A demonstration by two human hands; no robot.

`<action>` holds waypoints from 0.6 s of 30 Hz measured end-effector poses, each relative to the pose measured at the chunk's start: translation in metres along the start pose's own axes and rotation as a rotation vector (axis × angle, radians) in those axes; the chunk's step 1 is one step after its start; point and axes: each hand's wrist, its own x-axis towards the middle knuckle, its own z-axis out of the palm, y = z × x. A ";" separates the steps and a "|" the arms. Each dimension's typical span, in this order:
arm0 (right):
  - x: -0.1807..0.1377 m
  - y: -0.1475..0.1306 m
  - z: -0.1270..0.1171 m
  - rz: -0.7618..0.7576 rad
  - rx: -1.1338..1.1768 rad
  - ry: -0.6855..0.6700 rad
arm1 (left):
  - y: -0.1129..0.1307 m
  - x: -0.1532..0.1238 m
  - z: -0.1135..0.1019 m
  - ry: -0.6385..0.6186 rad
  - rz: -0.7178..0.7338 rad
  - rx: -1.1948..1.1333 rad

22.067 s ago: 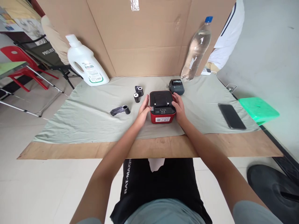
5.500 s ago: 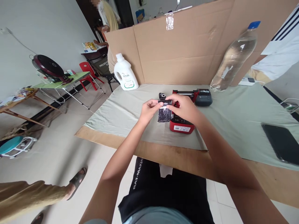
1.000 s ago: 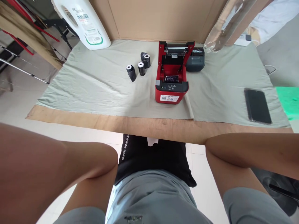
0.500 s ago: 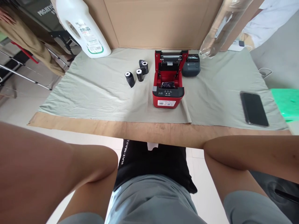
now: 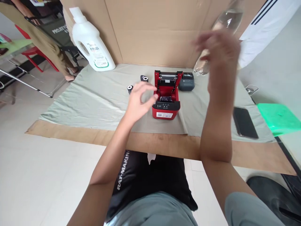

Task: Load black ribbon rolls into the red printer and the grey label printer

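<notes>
Both hands, out of view half a second earlier, had come up empty. Left hand (image 5: 137, 102) spread loose just left of the open red printer (image 5: 166, 100); right hand (image 5: 219, 50) raised, blurred, fingers open, above it. Roll sat inside.

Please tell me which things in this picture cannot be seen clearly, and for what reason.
- Right hand, head view: motion blur; whether it holds anything cannot be told.
- Water bottle: mostly behind that hand, top cut off by the upper edge.
- Black rolls: partly behind the left hand; their number is unclear.
- Red printer: label print too small; the dark contents are indistinct.
- Grey printer: partly hidden by the red lid.
</notes>
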 end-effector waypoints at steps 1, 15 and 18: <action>0.006 0.008 0.009 -0.001 -0.053 -0.004 | -0.005 0.003 0.007 -0.066 0.010 0.026; -0.031 0.108 0.054 0.130 0.050 0.136 | -0.036 0.027 0.049 -0.026 0.064 0.011; -0.055 0.109 0.050 0.223 0.056 0.164 | -0.043 0.032 0.055 -0.011 0.052 -0.069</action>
